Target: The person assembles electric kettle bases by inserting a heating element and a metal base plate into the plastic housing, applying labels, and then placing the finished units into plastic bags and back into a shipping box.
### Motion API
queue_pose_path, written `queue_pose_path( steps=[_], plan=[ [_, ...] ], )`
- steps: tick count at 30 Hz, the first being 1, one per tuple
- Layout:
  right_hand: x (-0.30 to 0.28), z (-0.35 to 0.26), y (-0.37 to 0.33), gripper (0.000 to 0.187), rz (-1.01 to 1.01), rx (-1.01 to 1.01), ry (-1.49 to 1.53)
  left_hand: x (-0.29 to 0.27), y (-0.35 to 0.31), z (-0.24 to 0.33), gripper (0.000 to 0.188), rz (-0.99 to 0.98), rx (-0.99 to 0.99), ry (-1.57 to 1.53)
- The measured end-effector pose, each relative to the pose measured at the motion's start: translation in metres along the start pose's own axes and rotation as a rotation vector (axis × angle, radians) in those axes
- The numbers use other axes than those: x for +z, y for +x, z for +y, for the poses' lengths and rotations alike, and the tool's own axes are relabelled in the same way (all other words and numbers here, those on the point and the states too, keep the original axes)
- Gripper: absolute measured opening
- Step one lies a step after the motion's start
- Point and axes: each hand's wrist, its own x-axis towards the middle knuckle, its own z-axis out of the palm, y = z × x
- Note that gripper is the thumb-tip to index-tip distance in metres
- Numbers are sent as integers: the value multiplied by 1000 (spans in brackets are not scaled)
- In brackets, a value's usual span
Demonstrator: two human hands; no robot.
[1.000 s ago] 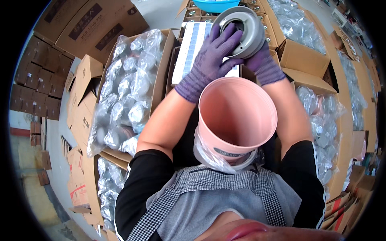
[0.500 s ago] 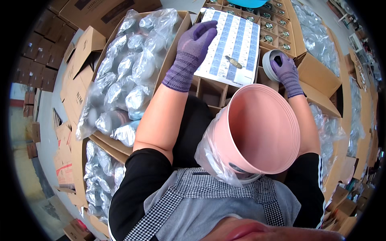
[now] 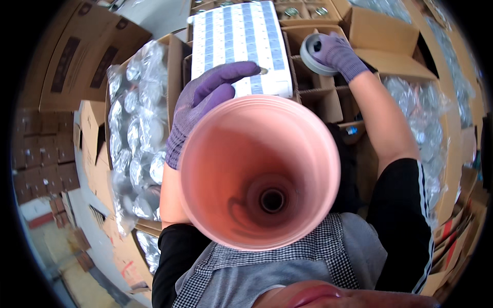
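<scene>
My left hand (image 3: 208, 97), in a purple glove, hovers over a stack of blue-and-white label sheets (image 3: 236, 43). Its fingers are stretched out and apart, the fingertips beside a small tan piece (image 3: 263, 71) on the sheet; I cannot tell whether they touch it. In my right hand (image 3: 341, 55), also gloved, is a round pale grey ring-shaped piece (image 3: 311, 60) with a dark hollow. Close before my chest stands a large pink cup (image 3: 226, 154), its mouth facing up, with a dark round spot at its bottom. Neither hand is on the cup's visible rim.
At the left, a carton (image 3: 176, 66) holds several plastic-wrapped items (image 3: 144, 118). Cardboard dividers (image 3: 321, 100) form compartments below my right hand. More wrapped items (image 3: 418, 110) lie at the right, beside an open carton flap (image 3: 385, 33). Large boxes (image 3: 77, 56) stand at the far left.
My left hand has come nearer, its fingertips now beside the tan piece. The view has shifted, and the pink cup appears farther left, its bottom now visible. My right hand keeps the ring-shaped piece.
</scene>
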Motion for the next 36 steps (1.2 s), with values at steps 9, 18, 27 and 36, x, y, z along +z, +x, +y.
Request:
queue_pose_path(
  steps=[9,18,27,36],
  plan=[
    [32,14,-27,45,527,-129,75,-30,67,-132,92,-329,76,1974],
    [28,0,-81,51,324,-356,206,-70,92,-129,33,240,-181,1407],
    [57,-111,-29,37,-17,-601,150,-60,95,-122,34,497,-52,775],
    [-150,-66,-95,63,245,-761,-1,-80,69,-125,57,17,125,564]
  ],
)
